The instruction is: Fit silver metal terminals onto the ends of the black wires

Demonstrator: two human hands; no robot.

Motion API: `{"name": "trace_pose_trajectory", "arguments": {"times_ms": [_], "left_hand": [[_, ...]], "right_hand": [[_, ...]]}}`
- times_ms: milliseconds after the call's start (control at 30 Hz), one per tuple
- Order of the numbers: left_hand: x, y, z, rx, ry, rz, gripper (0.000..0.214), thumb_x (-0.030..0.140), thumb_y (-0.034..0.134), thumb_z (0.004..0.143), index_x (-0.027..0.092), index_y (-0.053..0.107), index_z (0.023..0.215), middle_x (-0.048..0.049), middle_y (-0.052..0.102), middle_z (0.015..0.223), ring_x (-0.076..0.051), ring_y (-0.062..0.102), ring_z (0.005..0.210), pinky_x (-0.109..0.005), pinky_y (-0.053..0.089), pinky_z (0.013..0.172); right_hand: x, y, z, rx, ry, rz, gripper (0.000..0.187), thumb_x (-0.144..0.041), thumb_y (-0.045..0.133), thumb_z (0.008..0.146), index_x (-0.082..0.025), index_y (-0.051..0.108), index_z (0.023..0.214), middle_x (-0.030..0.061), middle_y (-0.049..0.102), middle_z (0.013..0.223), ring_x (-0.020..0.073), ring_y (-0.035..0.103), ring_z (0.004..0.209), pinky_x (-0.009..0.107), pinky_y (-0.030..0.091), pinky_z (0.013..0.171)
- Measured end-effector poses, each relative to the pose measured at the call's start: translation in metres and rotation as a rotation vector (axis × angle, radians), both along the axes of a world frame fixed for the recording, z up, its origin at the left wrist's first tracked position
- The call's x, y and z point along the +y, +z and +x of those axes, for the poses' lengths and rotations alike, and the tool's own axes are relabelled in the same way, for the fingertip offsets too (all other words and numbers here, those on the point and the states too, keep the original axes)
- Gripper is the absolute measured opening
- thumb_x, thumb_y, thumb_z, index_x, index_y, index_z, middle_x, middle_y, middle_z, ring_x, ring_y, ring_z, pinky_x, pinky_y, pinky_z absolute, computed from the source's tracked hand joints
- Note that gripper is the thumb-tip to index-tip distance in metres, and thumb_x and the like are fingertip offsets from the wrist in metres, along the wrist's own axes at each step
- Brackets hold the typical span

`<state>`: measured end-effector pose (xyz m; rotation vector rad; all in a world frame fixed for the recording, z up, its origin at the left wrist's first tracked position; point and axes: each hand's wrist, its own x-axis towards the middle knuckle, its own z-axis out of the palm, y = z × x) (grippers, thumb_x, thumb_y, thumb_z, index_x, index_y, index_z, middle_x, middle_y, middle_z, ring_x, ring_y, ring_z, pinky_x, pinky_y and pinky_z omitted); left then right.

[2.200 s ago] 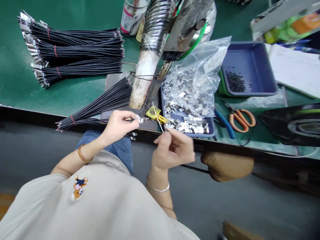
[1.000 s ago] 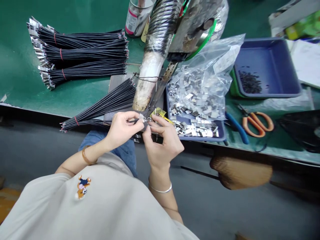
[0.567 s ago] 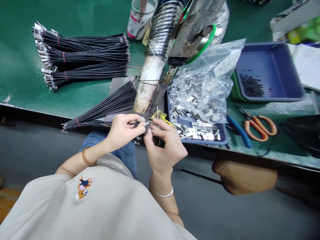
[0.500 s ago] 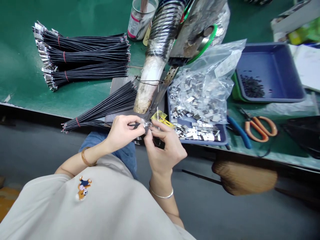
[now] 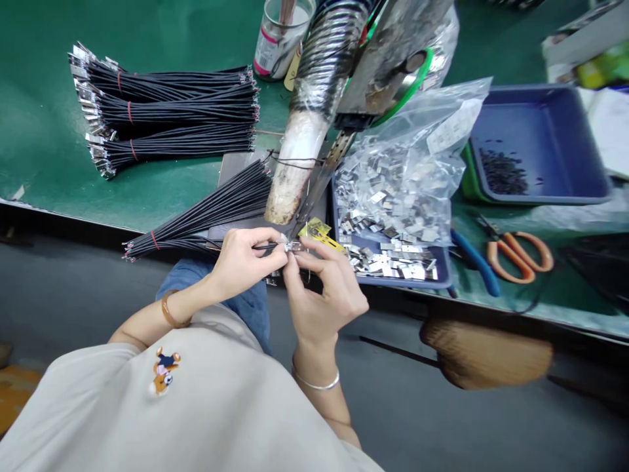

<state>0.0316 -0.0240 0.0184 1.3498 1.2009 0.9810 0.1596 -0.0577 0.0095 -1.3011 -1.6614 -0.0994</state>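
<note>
My left hand [image 5: 246, 259] is closed in a pinch on a black cable [image 5: 265, 248] near its end. Between the two hands, at that end, sits a small shiny metal connector piece [image 5: 293, 246]. My right hand [image 5: 327, 285] pinches this metal piece from the right with thumb and index finger, its other fingers curled. How far the cable reaches into the piece is hidden by the fingertips. Just left of the hands, a banded bundle of black cables [image 5: 206, 206] lies at the table edge. A thin bent wire hangs by my right fingertips.
Several tied cable bundles [image 5: 171, 108] lie at the back left. A duct hose [image 5: 302, 137] and metal arm come down just above my hands. To the right are a tray of metal pieces [image 5: 400, 262], blue-handled pliers [image 5: 476, 262], orange scissors [image 5: 521, 255] and a blue bin [image 5: 555, 144].
The view has shifted slightly, so the table things appear a little further right. The metal piece shows more clearly between my fingertips; both hands keep their pinch.
</note>
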Motion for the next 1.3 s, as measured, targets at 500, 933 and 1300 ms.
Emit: {"name": "trace_pose_trajectory", "arguments": {"times_ms": [500,933,1300], "left_hand": [[-0.004,-0.001,-0.017,0.097,-0.212,0.21,0.013,0.018,0.056,0.073,0.013,0.068,0.074,0.001,0.058,0.06,-0.006,0.04,0.048,-0.019,0.035,0.049],[0.0,-0.005,-0.018,-0.081,-0.234,-0.037,0.02,0.028,0.059,0.078,0.011,0.066,0.07,0.0002,0.057,0.061,-0.008,0.046,0.056,-0.02,0.039,0.056],[-0.004,-0.01,-0.017,-0.072,-0.234,-0.034,0.015,0.026,0.061,0.076,0.012,0.065,0.071,-0.0011,0.062,0.064,-0.009,0.051,0.057,-0.019,0.042,0.057]], "right_hand": [[0.001,-0.003,0.018,0.467,0.169,-0.427,0.012,-0.028,0.061,0.092,-0.023,0.053,0.086,-0.0046,0.063,0.069,0.0104,0.064,0.052,0.02,0.054,0.05],[-0.015,-0.002,0.02,0.326,-0.069,-0.18,0.011,-0.03,0.061,0.095,-0.021,0.061,0.09,-0.0061,0.063,0.06,0.0081,0.058,0.041,0.018,0.042,0.041],[-0.011,-0.005,0.008,0.325,0.137,-0.513,0.017,-0.032,0.059,0.092,-0.02,0.058,0.081,-0.0026,0.066,0.063,0.0096,0.062,0.051,0.019,0.049,0.051]]}}
